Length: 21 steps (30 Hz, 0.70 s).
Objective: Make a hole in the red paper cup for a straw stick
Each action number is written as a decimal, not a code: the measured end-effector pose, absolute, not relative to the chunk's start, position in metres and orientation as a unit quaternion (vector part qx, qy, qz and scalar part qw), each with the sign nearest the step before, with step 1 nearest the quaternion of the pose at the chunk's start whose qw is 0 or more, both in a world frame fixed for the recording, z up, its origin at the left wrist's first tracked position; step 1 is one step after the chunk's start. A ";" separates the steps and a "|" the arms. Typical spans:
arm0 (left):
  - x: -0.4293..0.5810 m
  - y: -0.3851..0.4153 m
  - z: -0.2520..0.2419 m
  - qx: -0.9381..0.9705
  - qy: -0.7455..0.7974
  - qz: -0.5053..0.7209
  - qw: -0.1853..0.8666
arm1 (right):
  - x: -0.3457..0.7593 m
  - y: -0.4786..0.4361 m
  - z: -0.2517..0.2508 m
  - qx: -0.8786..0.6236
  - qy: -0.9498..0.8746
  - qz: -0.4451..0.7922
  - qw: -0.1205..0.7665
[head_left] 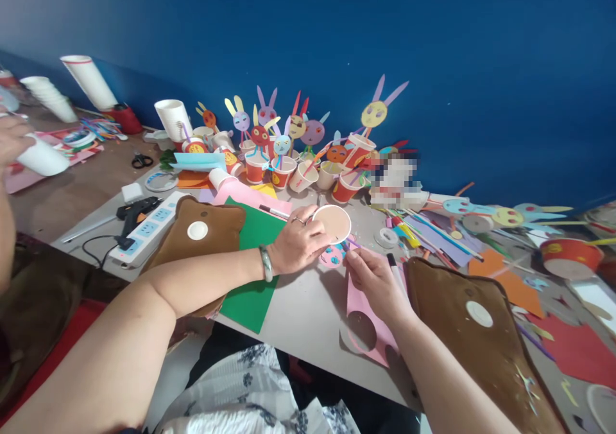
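Observation:
My left hand (pixel 301 240) is closed round a paper cup (pixel 333 222), whose round beige end with a white rim faces me. Just below the cup is a pink paper face (pixel 330 257) with blue details. My right hand (pixel 373 277) pinches a thin purple strip (pixel 353 244) close to that face; whether the two are joined is hard to see. Under my right hand lies pink paper (pixel 370 338) with a round hole cut in it. Green paper (pixel 255 286) is beneath my left forearm.
Several rabbit-faced cups (pixel 257 164) stand along the blue wall. A glue gun (pixel 135 216) and a power strip (pixel 151 225) lie at left, brown pads (pixel 476 331) on both sides. Scissors (pixel 142 160) rest further back. Another person's hand (pixel 14 138) holds a white cup (pixel 45 156) at far left.

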<state>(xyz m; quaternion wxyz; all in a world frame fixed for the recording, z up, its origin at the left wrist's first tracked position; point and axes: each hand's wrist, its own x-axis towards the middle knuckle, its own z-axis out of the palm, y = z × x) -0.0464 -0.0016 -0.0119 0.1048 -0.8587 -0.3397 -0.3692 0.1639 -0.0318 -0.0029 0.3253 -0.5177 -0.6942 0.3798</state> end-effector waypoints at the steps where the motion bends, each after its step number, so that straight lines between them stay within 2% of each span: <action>1: -0.046 -0.001 -0.012 -0.858 -0.338 -0.371 0.108 | 0.163 -0.031 -0.002 -0.512 -0.670 0.432 0.320; 2: -0.046 -0.001 -0.013 -0.858 -0.336 -0.373 0.111 | 0.163 -0.031 -0.002 -0.509 -0.657 0.457 0.317; 4: -0.046 0.000 -0.013 -0.858 -0.333 -0.374 0.116 | 0.164 -0.031 -0.003 -0.516 -0.673 0.422 0.322; 10: -0.047 0.000 -0.009 -0.867 -0.325 -0.361 0.108 | 0.171 -0.033 -0.012 -0.517 -0.790 0.018 0.330; 13: -0.047 0.000 -0.009 -0.866 -0.317 -0.370 0.115 | 0.172 -0.034 -0.013 -0.512 -0.794 -0.053 0.324; 16: -0.046 0.000 -0.011 -0.861 -0.318 -0.378 0.123 | 0.169 -0.034 -0.007 -0.530 -0.776 0.080 0.332; 21: -0.045 0.000 -0.015 -0.855 -0.336 -0.380 0.109 | 0.164 -0.031 -0.002 -0.513 -0.641 0.463 0.335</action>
